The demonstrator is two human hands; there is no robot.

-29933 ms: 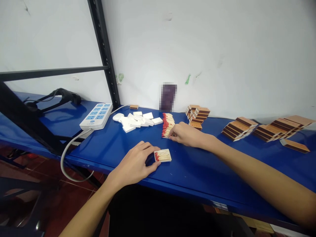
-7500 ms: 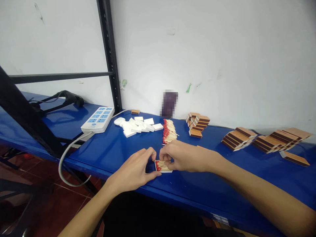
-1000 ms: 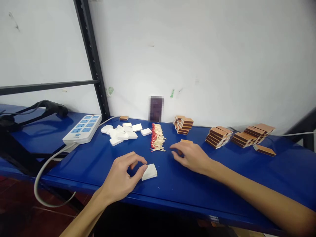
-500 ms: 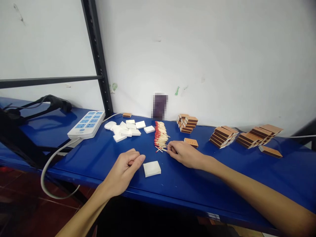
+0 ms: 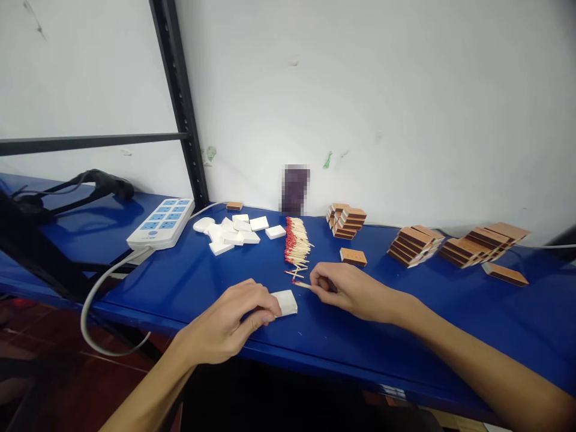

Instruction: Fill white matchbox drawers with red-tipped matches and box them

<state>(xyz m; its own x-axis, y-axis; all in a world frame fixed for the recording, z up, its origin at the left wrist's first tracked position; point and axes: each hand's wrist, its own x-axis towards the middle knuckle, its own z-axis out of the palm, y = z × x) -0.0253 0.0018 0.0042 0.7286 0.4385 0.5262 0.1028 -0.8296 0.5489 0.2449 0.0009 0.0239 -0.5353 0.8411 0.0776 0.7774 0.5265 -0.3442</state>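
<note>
My left hand (image 5: 236,321) has its thumb and fingertips closed at the left edge of a white matchbox tray (image 5: 287,302), which lies flat near the table's front edge. My right hand (image 5: 344,289), beyond and to the right of the tray, pinches a matchstick (image 5: 302,284) by its plain end, the red head pointing left. Just behind it runs a long row of matches (image 5: 297,243) with red heads to the left. A few loose matches (image 5: 297,270) lie crossed at its near end. An orange matchbox (image 5: 353,257) lies behind my right hand.
More white trays (image 5: 240,234) lie in a loose heap at left, beside a white power strip (image 5: 161,223) with its cable. Stacked orange matchboxes (image 5: 348,222) stand at the back, with further stacks (image 5: 411,246) to the right. A wall and black shelf post (image 5: 180,102) bound the blue table (image 5: 360,351).
My left hand has moved right and taken the white tray's edge. My right hand has drawn a match toward me, away from the row.
</note>
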